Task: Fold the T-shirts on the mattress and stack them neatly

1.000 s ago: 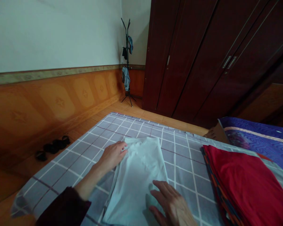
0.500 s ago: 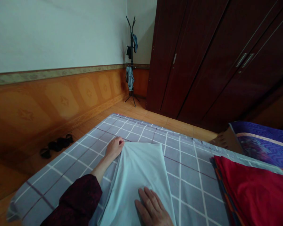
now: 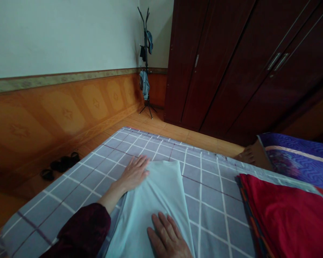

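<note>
The lower edge of the view is cutting off the near end of the pale cloth [image 3: 163,190] and the right hand [image 3: 169,236], which is lying flat on it, fingers extended. The left hand [image 3: 135,173], slightly blurred, is resting at the cloth's far left corner, fingers loosely spread. The cloth is lying on a grey checked cover [image 3: 212,211], left of a cropped red garment [image 3: 290,211]. Beyond, a coat rack [image 3: 146,61] is standing beside a dark wardrobe [image 3: 218,64]; at left, black shoes [image 3: 60,166] are showing only dimly.

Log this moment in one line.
left hand: at pale cloth, far left corner | right hand: on pale cloth | red cloth: at right
</note>
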### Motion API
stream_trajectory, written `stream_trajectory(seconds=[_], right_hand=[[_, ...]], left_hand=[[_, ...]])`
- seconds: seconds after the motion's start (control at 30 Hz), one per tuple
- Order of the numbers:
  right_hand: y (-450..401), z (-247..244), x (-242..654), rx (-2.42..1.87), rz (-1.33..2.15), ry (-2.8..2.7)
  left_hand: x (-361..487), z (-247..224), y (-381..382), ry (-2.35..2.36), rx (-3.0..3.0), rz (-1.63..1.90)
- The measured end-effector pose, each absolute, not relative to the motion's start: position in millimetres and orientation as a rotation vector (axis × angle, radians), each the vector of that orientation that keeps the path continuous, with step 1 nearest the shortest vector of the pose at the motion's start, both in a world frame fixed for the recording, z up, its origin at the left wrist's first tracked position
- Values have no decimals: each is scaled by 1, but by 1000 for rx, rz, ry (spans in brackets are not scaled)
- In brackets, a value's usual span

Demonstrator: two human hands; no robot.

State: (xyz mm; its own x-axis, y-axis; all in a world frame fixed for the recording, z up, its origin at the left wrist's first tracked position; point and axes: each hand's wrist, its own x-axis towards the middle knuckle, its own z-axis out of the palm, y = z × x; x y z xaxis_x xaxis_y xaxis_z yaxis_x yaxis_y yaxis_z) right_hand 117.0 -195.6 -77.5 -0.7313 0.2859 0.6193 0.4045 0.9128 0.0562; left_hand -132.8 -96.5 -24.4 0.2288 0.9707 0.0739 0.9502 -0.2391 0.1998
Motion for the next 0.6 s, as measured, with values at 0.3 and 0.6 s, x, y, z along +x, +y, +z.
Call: stream_trajectory(seconds=[0.3,0.6], right_hand=[[-202,-65,121,-509,-130,-2566],[-208,-51,119,-641,158,-2679]], left_hand=[[-65,18,-130,1154,2428,199],[-30,-11,-86,1068,2539,-24]])
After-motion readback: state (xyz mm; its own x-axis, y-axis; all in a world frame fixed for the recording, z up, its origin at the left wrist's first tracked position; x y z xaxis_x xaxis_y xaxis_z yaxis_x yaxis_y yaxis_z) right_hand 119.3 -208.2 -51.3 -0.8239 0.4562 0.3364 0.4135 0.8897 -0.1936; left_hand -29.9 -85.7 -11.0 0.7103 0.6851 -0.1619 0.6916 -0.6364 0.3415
